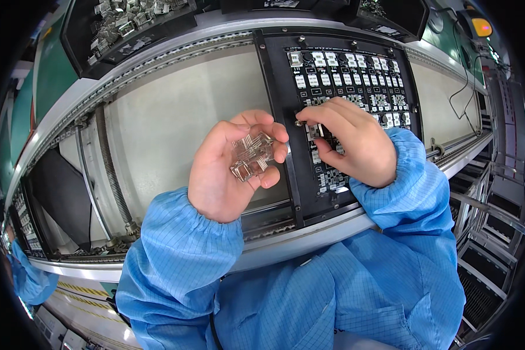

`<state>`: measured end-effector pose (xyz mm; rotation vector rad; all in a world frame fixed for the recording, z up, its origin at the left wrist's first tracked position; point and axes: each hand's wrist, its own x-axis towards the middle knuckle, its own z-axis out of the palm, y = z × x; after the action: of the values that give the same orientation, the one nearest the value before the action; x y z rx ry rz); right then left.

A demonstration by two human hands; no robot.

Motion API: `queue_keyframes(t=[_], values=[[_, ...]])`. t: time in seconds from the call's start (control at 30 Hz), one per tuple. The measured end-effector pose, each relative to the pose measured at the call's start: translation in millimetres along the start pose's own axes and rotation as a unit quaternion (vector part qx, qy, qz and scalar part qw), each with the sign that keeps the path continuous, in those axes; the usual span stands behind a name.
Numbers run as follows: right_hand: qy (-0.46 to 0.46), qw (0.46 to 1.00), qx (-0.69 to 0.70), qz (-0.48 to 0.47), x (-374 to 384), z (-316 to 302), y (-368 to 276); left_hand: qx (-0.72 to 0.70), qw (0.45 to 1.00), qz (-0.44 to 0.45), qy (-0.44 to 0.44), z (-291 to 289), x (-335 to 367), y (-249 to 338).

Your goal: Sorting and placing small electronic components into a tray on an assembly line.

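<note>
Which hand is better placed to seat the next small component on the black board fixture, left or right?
Right, probably. The right hand already rests on the black board fixture, fingertips pinching a small metal component against it. The left hand is off to the side, cupping a cluster of metal components.

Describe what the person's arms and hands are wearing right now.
Both arms are in loose bright blue sleeves with a fine grid pattern, gathered into elastic cuffs at the wrists. The left hand and right hand are bare: no gloves, rings or watch visible. The same blue fabric covers the body below.
</note>
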<state>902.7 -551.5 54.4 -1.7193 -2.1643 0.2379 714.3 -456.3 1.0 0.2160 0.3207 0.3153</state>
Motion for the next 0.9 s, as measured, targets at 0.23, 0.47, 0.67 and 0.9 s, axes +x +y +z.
queue_keyframes(t=[0.23, 0.47, 0.67, 0.9], values=[[-0.003, 1.000, 0.007, -0.004, 0, 4, -2, -0.001, 1.000, 0.007, 0.003, 0, 0, -1], [0.008, 0.999, 0.004, -0.031, 1, 7, -4, -0.002, 1.000, 0.011, 0.008, 1, -2, -2], [0.012, 0.999, -0.009, -0.045, -1, 5, -9, -0.002, 1.000, 0.012, 0.009, 3, -1, -2], [-0.005, 0.998, -0.044, -0.043, -4, 0, -18, 0.007, 1.000, 0.009, 0.007, 4, -2, -2]])
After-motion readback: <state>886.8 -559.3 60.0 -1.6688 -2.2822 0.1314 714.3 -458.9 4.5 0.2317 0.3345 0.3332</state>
